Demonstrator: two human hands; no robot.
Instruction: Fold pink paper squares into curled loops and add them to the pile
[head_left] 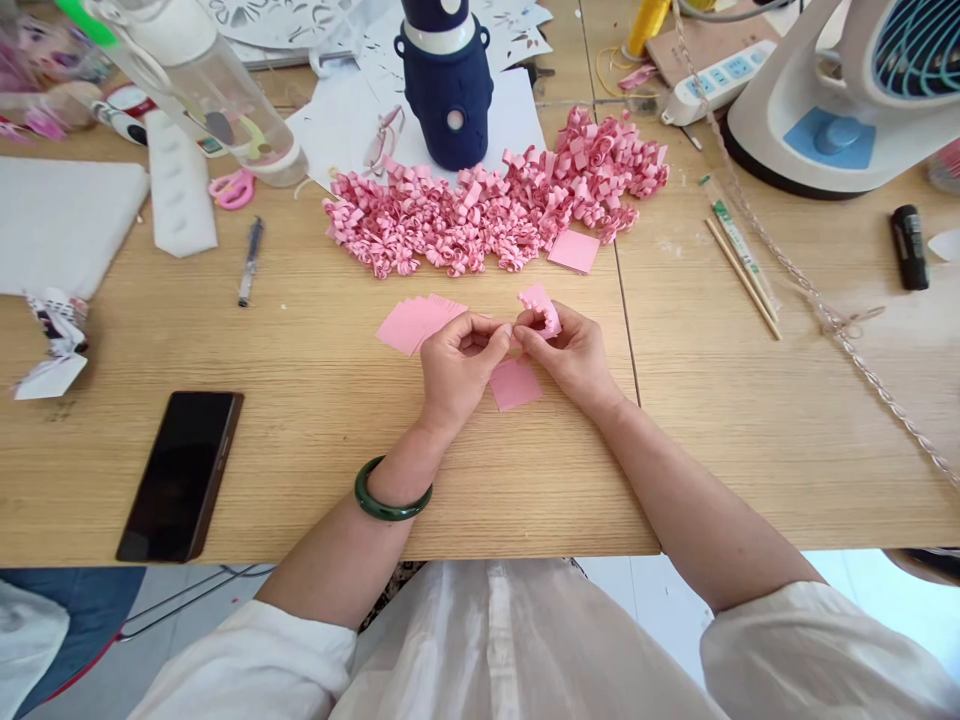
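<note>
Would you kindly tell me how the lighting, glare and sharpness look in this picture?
Head view: soft, bright light, with the floor nearly washed out at lower right; small glints on the green bangle; no obvious motion blur on the left hand, right hand or pink paper.

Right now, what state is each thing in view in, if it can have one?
Left hand: closed in a pinch
Right hand: pinching bent paper
Curls: heaped
Left squares: fanned out
Phone: screen dark
Dark bottle: upright
Pen: lying flat
Fan: on or off, unclear
</note>
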